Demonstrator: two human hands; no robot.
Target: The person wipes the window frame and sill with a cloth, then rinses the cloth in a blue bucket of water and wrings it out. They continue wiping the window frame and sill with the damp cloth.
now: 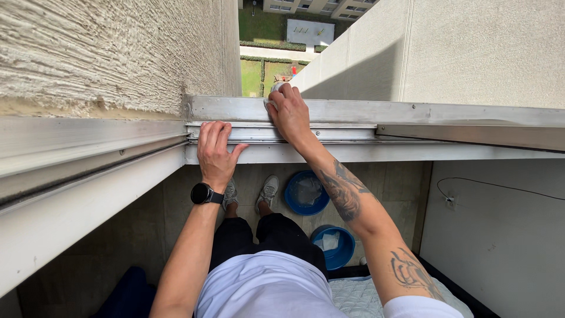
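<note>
I look straight down over a metal window sill track (353,132) high above the ground. My left hand (216,152), with a black watch on the wrist, rests flat on the track's inner rails, fingers together. My right hand (288,112) reaches to the outer edge of the sill and presses a small white cloth (274,88) against the metal. Only a corner of the cloth shows past my fingers.
Two blue buckets stand on the floor by my feet, one (306,193) with water, one (333,244) with a white cloth inside. A rough plaster wall (106,53) rises at left, a smooth wall (459,53) at right. A cable (488,185) runs along the inner wall.
</note>
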